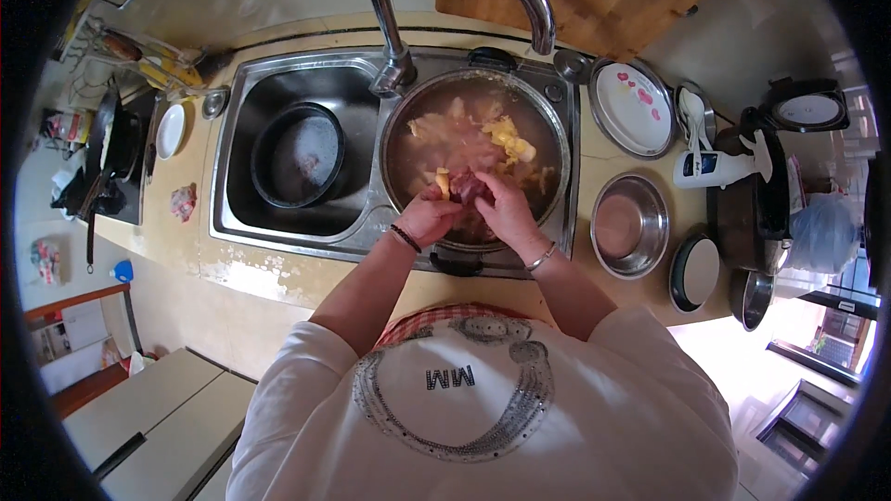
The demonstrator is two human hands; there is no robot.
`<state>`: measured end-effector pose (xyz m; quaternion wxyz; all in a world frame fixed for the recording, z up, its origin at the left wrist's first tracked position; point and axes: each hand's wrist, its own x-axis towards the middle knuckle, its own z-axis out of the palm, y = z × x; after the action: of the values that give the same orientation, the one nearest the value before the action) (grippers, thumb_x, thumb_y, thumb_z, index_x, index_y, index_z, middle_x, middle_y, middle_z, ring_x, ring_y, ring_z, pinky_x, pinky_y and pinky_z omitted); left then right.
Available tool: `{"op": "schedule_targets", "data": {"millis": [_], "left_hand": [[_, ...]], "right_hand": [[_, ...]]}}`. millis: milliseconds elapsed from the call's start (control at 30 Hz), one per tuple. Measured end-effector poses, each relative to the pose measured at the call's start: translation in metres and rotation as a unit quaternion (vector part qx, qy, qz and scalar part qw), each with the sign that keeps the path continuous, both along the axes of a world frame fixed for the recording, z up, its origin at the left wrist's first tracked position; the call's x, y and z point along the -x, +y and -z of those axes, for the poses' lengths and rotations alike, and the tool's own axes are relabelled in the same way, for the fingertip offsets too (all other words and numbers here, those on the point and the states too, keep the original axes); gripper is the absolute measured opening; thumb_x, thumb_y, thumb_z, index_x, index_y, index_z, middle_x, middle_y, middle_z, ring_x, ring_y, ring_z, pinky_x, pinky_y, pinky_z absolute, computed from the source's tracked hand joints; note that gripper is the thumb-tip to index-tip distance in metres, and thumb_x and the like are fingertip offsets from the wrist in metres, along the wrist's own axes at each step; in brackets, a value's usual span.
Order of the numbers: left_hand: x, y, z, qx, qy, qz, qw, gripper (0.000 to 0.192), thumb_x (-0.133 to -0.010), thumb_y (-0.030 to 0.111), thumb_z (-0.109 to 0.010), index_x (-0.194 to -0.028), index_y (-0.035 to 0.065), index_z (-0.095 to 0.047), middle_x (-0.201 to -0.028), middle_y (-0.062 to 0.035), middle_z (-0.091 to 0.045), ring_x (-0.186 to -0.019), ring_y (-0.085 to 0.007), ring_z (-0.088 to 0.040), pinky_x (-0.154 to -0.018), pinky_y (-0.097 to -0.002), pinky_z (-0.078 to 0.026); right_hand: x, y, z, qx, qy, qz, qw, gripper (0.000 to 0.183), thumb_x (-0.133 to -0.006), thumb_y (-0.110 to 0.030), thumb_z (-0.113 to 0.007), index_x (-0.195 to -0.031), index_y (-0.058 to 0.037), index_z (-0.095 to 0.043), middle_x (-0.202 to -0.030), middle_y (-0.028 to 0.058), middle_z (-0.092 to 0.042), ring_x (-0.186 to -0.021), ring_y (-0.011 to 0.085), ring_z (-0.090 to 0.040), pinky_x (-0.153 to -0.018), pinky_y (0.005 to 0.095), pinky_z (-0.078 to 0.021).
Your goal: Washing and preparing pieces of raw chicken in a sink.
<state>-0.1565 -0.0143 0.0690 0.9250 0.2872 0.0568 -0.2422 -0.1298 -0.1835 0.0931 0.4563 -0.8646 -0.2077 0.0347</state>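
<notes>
A wide steel pot with black handles stands on the right side of the sink, filled with cloudy reddish water. Pale poultry pieces lie in the water, with a lump of yellow fat on the right. Over the pot's near side, my left hand and my right hand grip a dark red piece of meat, perhaps giblets, between their fingertips. A small yellow bit shows at my left fingers; whether it belongs to the same piece, I cannot tell.
A chrome faucet arches over the pot. In the left sink basin sits a black bowl of foamy water. A steel bowl and a heart-patterned plate stand right. A meat scrap lies on the left counter.
</notes>
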Motion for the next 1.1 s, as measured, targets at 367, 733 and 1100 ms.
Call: {"op": "schedule_targets", "data": {"millis": [367, 733, 1100], "left_hand": [[-0.001, 0.000, -0.014, -0.144, 0.038, 0.018, 0.989, 0.027, -0.084, 0.013, -0.057, -0.111, 0.0088, -0.050, -0.104, -0.0014, -0.056, -0.099, -0.0171, -0.053, -0.084, -0.0320, -0.044], [0.003, 0.001, -0.016, -0.135, 0.080, 0.005, 0.988, 0.018, -0.081, 0.014, -0.061, -0.099, 0.0090, -0.059, -0.092, 0.0008, -0.059, -0.081, -0.0128, -0.055, -0.075, -0.0275, -0.046], [0.003, 0.005, -0.008, -0.177, 0.102, -0.018, 0.979, 0.020, -0.082, 0.010, -0.060, -0.102, 0.0069, -0.059, -0.092, -0.0032, -0.061, -0.085, -0.0125, -0.058, -0.072, -0.0254, -0.047]], "right_hand": [[-0.007, -0.001, -0.021, -0.086, 0.137, -0.025, 0.987, 0.023, -0.084, -0.015, -0.054, -0.103, -0.0026, -0.051, -0.078, 0.0117, -0.058, -0.070, 0.0228, -0.057, -0.066, 0.0312, -0.0463], [-0.007, -0.011, -0.004, -0.303, 0.484, -0.043, 0.820, 0.031, -0.092, -0.029, -0.042, -0.078, -0.0022, -0.049, -0.064, 0.0013, -0.049, -0.053, 0.0104, -0.046, -0.050, 0.0237, -0.0393], [-0.012, -0.016, 0.009, -0.428, 0.611, -0.035, 0.666, 0.024, -0.092, -0.030, -0.044, -0.090, -0.0071, -0.051, -0.067, 0.0005, -0.048, -0.057, 0.0098, -0.046, -0.050, 0.0223, -0.0377]]}}
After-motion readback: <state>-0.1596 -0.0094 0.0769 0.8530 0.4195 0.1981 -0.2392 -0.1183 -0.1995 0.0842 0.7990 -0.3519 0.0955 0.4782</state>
